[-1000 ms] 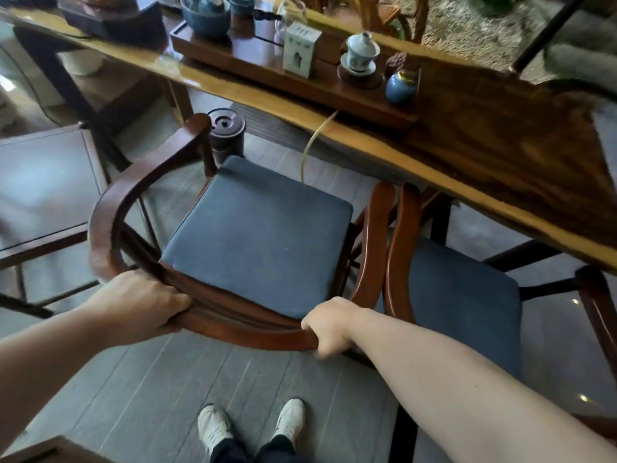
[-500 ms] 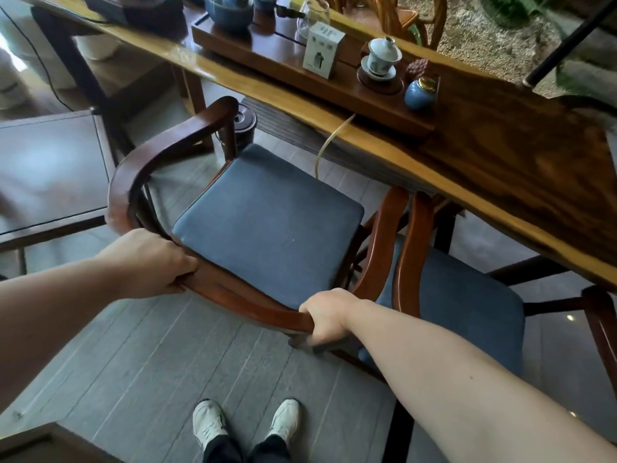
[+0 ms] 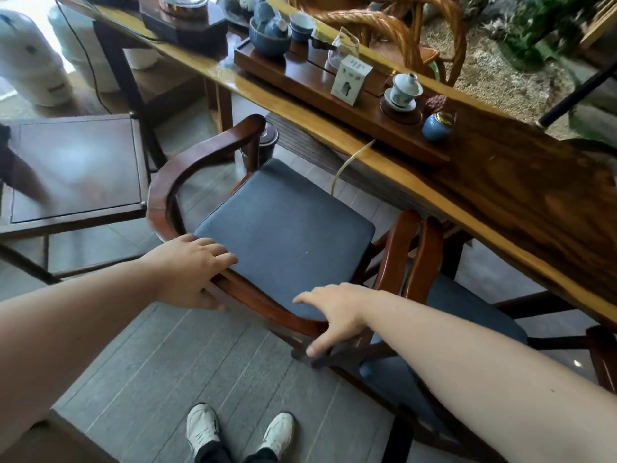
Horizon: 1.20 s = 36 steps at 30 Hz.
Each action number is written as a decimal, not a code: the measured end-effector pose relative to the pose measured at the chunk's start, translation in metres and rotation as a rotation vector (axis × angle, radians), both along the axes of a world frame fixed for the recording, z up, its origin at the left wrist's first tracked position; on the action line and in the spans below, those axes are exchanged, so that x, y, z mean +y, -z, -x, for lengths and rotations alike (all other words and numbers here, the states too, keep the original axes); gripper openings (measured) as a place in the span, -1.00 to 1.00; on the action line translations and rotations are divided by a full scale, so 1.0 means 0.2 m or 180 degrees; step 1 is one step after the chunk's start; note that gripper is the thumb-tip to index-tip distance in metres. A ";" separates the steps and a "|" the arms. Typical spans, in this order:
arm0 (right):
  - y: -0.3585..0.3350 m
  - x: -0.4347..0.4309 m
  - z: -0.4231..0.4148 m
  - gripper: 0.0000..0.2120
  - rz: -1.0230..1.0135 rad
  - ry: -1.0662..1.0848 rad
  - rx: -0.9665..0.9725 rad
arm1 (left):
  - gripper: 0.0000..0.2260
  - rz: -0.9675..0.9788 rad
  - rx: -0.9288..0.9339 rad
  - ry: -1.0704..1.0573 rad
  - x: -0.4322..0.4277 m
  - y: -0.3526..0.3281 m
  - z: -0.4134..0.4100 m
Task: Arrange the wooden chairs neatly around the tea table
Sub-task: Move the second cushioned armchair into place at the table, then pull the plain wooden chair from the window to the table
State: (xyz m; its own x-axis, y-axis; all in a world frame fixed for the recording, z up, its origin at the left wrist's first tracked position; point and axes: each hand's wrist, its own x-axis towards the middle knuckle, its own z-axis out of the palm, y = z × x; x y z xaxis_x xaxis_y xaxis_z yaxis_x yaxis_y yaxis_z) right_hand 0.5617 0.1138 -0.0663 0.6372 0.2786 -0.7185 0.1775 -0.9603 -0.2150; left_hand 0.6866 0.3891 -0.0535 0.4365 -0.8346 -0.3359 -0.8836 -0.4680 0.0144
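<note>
A wooden armchair [image 3: 200,158] with a curved back rail and a blue-grey cushion stands in front of me, its seat facing the long wooden tea table [image 3: 541,182]. My left hand [image 3: 190,269] lies over the back rail with fingers spread and loose, no longer gripping. My right hand [image 3: 334,312] hovers at the rail's right end, fingers apart, thumb below the rail. A second chair [image 3: 430,259] with a blue cushion stands right beside it on the right, armrests nearly touching, partly under the table.
A dark low side table [image 3: 76,168] stands at the left. A tea tray [image 3: 310,81] with cups, a white box and a blue jar sits on the table. A black canister [image 3: 268,142] stands on the floor beneath. My white shoes [image 3: 240,432] are on grey planks.
The chair has moved forward toward the table. Both hands, earlier clenched on the back rail, have opened and loosened from it.
</note>
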 end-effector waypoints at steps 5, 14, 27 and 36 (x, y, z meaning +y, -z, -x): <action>-0.18 0.08 -0.17 -0.17 -0.0308 -0.0077 -0.0893 | -0.27 0.0522 -0.0513 -0.0361 0.09 -0.19 0.04; -0.42 0.54 -0.52 -0.21 -0.0477 -0.0713 -0.2059 | -0.38 0.0296 -0.1139 -0.1349 0.53 -0.35 -0.02; -0.41 1.23 -1.15 -0.19 -0.0636 -0.0758 -0.2210 | -0.38 0.0091 -0.1157 -0.1989 1.26 -0.47 -0.50; -0.39 1.68 -1.60 -0.22 -0.0712 -0.0881 -0.2222 | -0.43 0.0182 -0.1234 -0.2276 1.74 -0.56 -0.83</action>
State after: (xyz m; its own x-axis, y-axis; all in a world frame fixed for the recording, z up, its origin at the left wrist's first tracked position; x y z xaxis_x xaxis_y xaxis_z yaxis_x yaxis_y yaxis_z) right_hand 0.8810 0.4494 0.0127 0.8071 0.5842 -0.0851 0.5695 -0.8084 -0.1486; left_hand 0.8525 0.7366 0.0585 0.9468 -0.3214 -0.0168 -0.3186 -0.9286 -0.1903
